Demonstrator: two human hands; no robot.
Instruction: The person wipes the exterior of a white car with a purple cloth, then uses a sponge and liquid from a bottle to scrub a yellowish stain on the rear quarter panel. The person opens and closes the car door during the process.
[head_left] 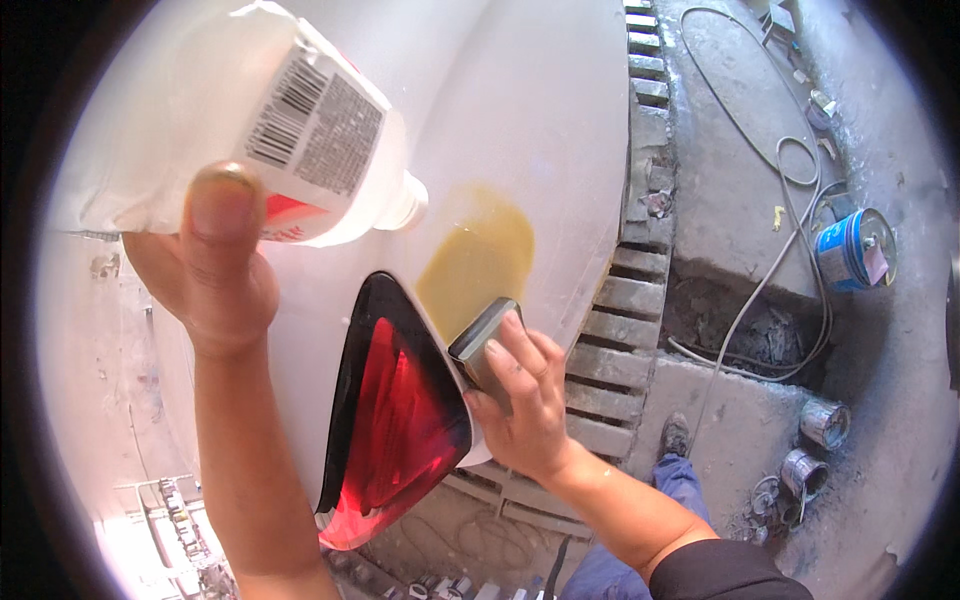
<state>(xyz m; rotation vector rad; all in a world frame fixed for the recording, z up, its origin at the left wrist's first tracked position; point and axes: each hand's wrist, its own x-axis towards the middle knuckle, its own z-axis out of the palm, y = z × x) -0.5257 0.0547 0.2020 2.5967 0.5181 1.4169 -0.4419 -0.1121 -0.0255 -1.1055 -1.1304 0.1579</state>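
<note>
My left hand (225, 260) is closed around a clear plastic bottle (335, 115) with a white and red label. The bottle tilts, its mouth to the right above a white car body panel (500, 110). A sanding block (480, 345), dark on its upper edge, is gripped by the fingers of my right hand (525, 400). The block rests against the panel at the lower edge of a yellowish filler patch (485, 250). Just left of the block sits a red tail light (395, 420) with a black border. Whether liquid leaves the bottle I cannot tell.
A slatted floor grating (610, 355) runs along the right of the car. Beyond it lie a grey hose (735, 320), a blue bucket (845, 250) and metal cans (825, 423) on the dusty floor. My shoe (676, 435) is beside the grating.
</note>
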